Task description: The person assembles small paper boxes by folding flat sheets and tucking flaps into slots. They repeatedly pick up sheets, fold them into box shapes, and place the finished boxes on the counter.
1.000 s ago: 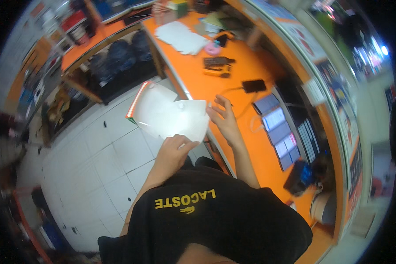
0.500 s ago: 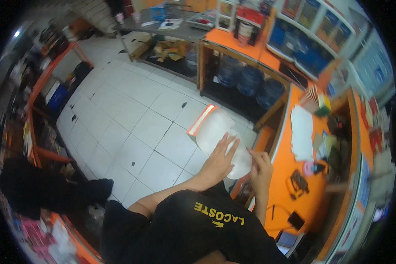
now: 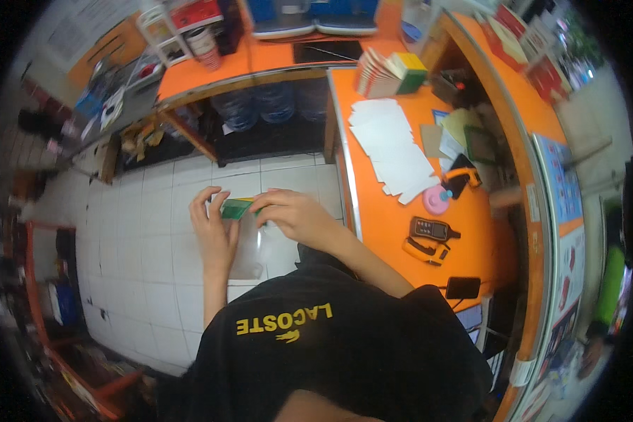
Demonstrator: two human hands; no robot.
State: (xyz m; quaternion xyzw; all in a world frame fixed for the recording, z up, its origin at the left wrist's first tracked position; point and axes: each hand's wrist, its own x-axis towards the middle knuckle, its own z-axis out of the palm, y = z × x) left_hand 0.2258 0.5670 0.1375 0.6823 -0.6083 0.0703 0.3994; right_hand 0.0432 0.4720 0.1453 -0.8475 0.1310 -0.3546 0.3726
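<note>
Low in front of my body, a paper carton (image 3: 236, 209) is held between my two hands. A green printed panel with a yellow edge faces up, and a pale, blurred part hangs below it. My left hand (image 3: 213, 228) grips its left side, thumb against the panel and fingers curled at the far edge. From the right, my right hand (image 3: 297, 216) pinches the other side, its fingertips over the green panel's edge. To the right on the orange counter (image 3: 373, 218), a pile of flat white carton blanks (image 3: 390, 144) lies nearest my right hand.
Folded cartons (image 3: 406, 72) stand behind the blanks. A pink round bottle (image 3: 436, 200), a dark handheld device (image 3: 432, 228) and an orange-black tool (image 3: 425, 251) lie on the counter. Water jugs (image 3: 274, 102) sit under the far shelf. At the right edge shows another person's hand (image 3: 591, 357).
The view has swung to the right. The carton was spread with its white side up under both hands; now its green panel shows, and my hands hold it from two sides.
</note>
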